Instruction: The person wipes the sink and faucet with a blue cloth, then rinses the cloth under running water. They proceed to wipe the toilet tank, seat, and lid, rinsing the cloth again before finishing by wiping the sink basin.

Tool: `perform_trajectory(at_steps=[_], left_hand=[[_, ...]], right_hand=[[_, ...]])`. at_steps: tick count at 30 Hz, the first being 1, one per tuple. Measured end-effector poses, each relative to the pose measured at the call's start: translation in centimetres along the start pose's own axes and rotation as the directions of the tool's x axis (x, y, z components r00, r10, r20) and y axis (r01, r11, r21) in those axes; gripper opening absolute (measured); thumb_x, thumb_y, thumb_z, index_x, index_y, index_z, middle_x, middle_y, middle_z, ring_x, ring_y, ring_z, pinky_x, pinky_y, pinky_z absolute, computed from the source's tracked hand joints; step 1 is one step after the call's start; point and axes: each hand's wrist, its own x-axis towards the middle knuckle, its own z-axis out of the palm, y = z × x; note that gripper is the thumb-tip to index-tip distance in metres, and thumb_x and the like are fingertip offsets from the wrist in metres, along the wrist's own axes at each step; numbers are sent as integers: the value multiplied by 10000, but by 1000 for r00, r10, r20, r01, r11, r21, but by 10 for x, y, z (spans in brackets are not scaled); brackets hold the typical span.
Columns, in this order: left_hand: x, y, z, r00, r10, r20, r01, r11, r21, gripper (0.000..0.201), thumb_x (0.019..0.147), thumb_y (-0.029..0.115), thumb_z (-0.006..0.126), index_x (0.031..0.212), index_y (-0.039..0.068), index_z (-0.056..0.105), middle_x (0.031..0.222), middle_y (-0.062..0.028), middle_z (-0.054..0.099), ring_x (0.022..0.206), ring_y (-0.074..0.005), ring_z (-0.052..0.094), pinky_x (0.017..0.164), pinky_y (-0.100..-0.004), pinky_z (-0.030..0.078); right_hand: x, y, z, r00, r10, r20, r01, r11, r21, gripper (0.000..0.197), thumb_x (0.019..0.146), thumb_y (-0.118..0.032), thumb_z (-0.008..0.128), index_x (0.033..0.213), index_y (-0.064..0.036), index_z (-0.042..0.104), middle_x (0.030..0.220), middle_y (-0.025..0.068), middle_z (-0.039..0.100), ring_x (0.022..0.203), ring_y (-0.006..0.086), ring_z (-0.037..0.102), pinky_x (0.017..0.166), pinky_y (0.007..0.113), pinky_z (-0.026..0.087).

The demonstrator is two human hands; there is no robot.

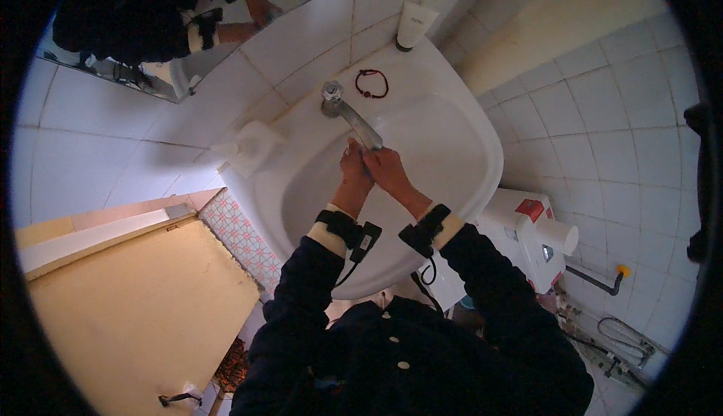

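Observation:
Both my hands meet over the basin of a white sink (pixel 486 145), just below the spout of a metal tap (pixel 360 126) with a clear knob. My left hand (pixel 354 164) has its fingers curled in, close against the other hand. Beside it, my right hand (pixel 386 169) is closed too, its knuckles just under the spout end. Whatever may lie between the hands is hidden, and I cannot make out running water. Black straps circle both wrists, and a small black device (pixel 366 242) hangs by the left one.
On the sink's back ledge lie a dark red bracelet (pixel 367 94) and a white tube (pixel 415 26) standing on its cap. A white pump bottle (pixel 257 147) stands at left. A mirror (pixel 162 84), yellowish door (pixel 143 295), white boxy appliance (pixel 520 227) and pipes (pixel 610 356) surround the sink.

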Motion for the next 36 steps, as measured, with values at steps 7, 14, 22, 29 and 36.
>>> perform_trajectory(at_steps=[7, 14, 22, 29, 36], left_hand=[[-21, 16, 25, 953, -235, 192, 256, 962, -91, 346, 951, 353, 376, 1126, 77, 488, 1048, -81, 564, 919, -220, 569, 804, -369, 486], [-8, 13, 12, 952, -28, 304, -35, 979, 198, 262, 929, 234, 433, 1110, 60, 513, 1039, -72, 580, 942, -208, 576, 834, -337, 482], [-9, 16, 7, 963, -28, 269, -46, 963, 265, 292, 901, 185, 471, 1166, 64, 486, 1163, -96, 515, 1065, -235, 520, 895, -360, 449], [-31, 33, 39, 958, -159, 239, 188, 976, -105, 329, 937, 243, 391, 1207, 64, 443, 1190, -108, 516, 1078, -273, 521, 922, -476, 425], [-28, 36, 39, 951, -203, 234, 247, 953, -177, 328, 923, 238, 427, 1196, 60, 465, 1160, -93, 525, 1065, -257, 521, 905, -422, 438]], right_hand=[[41, 33, -22, 996, 78, 47, -83, 991, 106, 199, 860, -206, 502, 900, -16, 546, 847, 162, 587, 771, 334, 563, 672, 389, 450], [77, -36, -76, 974, -208, 93, 220, 965, -144, 322, 890, -319, 470, 1038, -34, 494, 869, 142, 596, 816, 312, 569, 792, 384, 430], [108, -114, -58, 878, -308, 367, 465, 735, -493, 352, 856, -339, 497, 1091, -82, 445, 902, 168, 605, 845, 352, 588, 745, 427, 463], [115, -126, -67, 815, -297, 498, 556, 641, -529, 375, 795, -236, 584, 1133, -139, 454, 876, 189, 583, 844, 368, 595, 680, 460, 486], [133, -96, -72, 734, -417, 536, 641, 687, -344, 338, 822, -177, 547, 1147, -149, 459, 949, 179, 557, 848, 344, 580, 702, 414, 475]])
